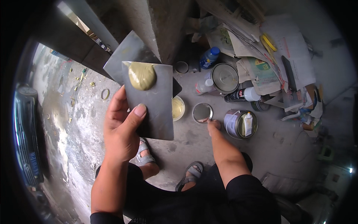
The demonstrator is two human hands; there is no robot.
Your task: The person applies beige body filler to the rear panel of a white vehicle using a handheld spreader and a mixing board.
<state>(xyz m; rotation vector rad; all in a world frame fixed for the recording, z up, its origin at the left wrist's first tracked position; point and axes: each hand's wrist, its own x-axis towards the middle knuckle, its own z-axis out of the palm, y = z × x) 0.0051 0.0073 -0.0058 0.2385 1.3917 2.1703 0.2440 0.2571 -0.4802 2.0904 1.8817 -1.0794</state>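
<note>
My left hand grips two grey metal spreader plates, the rear one angled up behind the front one. A glossy yellow-green blob of paste sits on the front plate's upper part. Behind the plates, partly hidden, is a tub of pale yellow substance. My right hand reaches down to a round shiny metal lid, its fingers closed on the near rim. Right of it stands an open tin with a white tube at its top.
A large closed can, blue bottle, clear bottle and spray can cluster ahead. Papers pile at right. A concrete pillar rises ahead, a car stands at far left, and my sandalled feet are below.
</note>
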